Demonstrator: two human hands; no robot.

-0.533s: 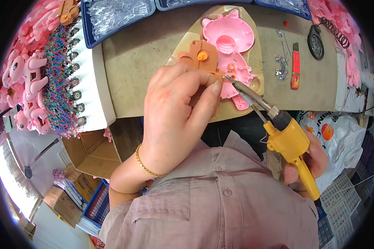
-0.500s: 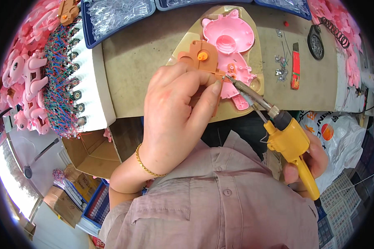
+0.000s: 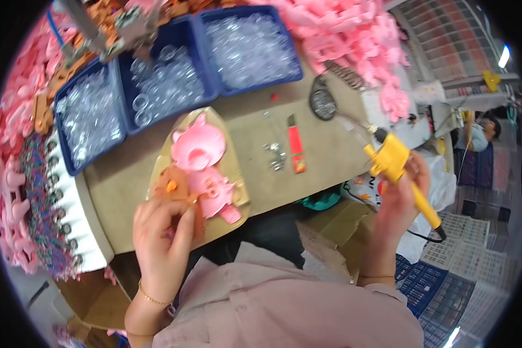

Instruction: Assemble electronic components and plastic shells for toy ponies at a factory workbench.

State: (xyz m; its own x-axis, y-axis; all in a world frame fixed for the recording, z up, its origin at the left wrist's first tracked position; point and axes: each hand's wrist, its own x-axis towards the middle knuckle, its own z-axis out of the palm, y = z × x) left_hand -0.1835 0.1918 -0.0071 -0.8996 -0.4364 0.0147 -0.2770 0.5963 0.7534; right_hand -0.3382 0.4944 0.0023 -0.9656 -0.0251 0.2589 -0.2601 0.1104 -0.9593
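Observation:
In my right hand [image 3: 409, 182] is a yellow soldering gun [image 3: 391, 159], raised over the table's right side. Its metal tip points up and left, toward a dark oval holder [image 3: 323, 100] with a coiled spring. My left hand [image 3: 159, 226] has thumb and fingers pinched at the lower edge of an orange-brown plastic part [image 3: 173, 181]; what lies between the fingertips is hidden. That part rests on a tan board [image 3: 238, 191], beside two pink animal-shaped toy shell halves, the upper one [image 3: 198, 148] and the lower one [image 3: 214, 200].
Blue trays [image 3: 209, 95] of clear plastic pieces line the table's far side. A red cutter knife [image 3: 296, 148] and small metal bits [image 3: 275, 156] lie right of the board. Pink toy parts [image 3: 354, 35] are heaped behind. Wired motors stand at left. Another person [image 3: 478, 136] sits far right.
My right hand has swung the soldering gun away from the board, up and to the right. My left hand stays by the brown part. The whole view has turned and shifted.

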